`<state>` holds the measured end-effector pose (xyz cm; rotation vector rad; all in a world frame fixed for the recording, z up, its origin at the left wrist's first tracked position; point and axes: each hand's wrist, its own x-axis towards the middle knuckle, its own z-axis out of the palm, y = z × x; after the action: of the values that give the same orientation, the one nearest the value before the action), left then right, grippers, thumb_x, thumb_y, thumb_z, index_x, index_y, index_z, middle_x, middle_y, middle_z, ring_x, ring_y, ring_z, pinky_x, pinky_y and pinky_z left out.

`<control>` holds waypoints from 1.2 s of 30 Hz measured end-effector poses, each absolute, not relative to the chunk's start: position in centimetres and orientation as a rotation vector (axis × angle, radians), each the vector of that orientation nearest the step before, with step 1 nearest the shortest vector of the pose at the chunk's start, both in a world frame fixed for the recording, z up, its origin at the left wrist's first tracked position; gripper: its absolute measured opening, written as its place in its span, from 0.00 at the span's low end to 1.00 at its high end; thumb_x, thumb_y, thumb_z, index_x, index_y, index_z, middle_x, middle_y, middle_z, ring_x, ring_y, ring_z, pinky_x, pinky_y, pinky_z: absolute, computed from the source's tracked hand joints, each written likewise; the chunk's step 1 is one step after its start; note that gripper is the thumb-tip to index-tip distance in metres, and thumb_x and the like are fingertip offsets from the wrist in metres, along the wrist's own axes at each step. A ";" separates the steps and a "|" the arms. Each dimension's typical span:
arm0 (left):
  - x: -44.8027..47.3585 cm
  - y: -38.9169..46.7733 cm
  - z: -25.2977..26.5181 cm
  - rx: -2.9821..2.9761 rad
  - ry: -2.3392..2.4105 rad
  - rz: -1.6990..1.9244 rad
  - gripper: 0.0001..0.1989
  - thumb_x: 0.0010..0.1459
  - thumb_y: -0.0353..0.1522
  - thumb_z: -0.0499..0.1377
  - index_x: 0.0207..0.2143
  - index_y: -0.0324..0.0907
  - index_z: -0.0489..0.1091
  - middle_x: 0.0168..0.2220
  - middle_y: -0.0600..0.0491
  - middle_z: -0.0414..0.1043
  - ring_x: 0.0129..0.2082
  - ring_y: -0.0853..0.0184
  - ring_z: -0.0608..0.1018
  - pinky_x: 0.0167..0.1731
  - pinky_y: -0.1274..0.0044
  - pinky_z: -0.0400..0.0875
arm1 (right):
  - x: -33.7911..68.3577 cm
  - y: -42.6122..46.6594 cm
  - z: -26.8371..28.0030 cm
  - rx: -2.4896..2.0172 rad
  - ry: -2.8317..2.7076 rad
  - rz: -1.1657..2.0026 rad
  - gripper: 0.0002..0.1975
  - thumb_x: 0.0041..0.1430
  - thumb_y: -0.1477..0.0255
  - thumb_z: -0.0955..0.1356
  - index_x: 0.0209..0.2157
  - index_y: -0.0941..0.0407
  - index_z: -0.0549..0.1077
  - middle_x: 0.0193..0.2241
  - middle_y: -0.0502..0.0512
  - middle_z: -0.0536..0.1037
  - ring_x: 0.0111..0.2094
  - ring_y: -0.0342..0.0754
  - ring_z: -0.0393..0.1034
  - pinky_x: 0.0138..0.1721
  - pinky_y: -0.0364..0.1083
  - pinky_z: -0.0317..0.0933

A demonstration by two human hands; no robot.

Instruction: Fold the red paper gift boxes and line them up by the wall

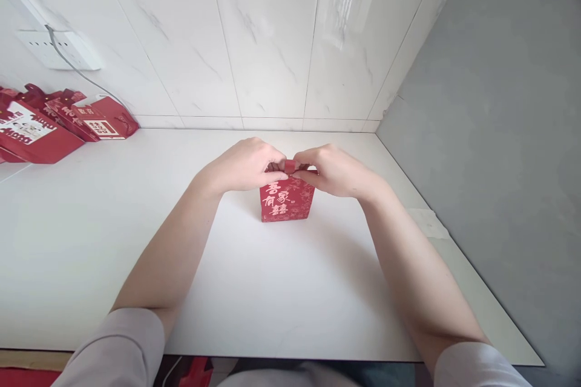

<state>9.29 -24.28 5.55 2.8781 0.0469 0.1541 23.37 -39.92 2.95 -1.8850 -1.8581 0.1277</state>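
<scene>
A small red gift box (285, 202) with light pink Chinese characters and a pale floral pattern stands upright on the white table (281, 290). At its top, a short red tab (289, 166) shows between my fingertips. My left hand (249, 164) is closed, thumb and fingers pinching the box's top left of the tab. From the other side, my right hand (333, 169) pinches the top in the same way, its fingertips almost meeting those of the left. My fingers partly hide the upper edge of the box.
Several red gift boxes (45, 127) are grouped against the wall at the far left. Above them a grey cable (77, 66) hangs from a white socket panel (63, 49). Marbled tiles (272, 42) close off the back, and a grey panel (490, 133) borders the right.
</scene>
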 end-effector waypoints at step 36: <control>8.7 -24.6 6.2 2.697 0.328 0.303 0.08 0.51 0.36 0.60 0.26 0.45 0.77 0.26 0.54 0.75 0.24 0.68 0.73 0.22 0.77 0.59 | 23.7 -39.3 2.2 -1.658 -1.604 0.218 0.06 0.60 0.72 0.66 0.32 0.54 0.77 0.33 0.50 0.80 0.35 0.46 0.73 0.37 0.45 0.63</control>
<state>8.68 -24.56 6.23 2.6974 0.3278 0.3029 23.73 -39.32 2.22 -1.6575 -1.6041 0.2180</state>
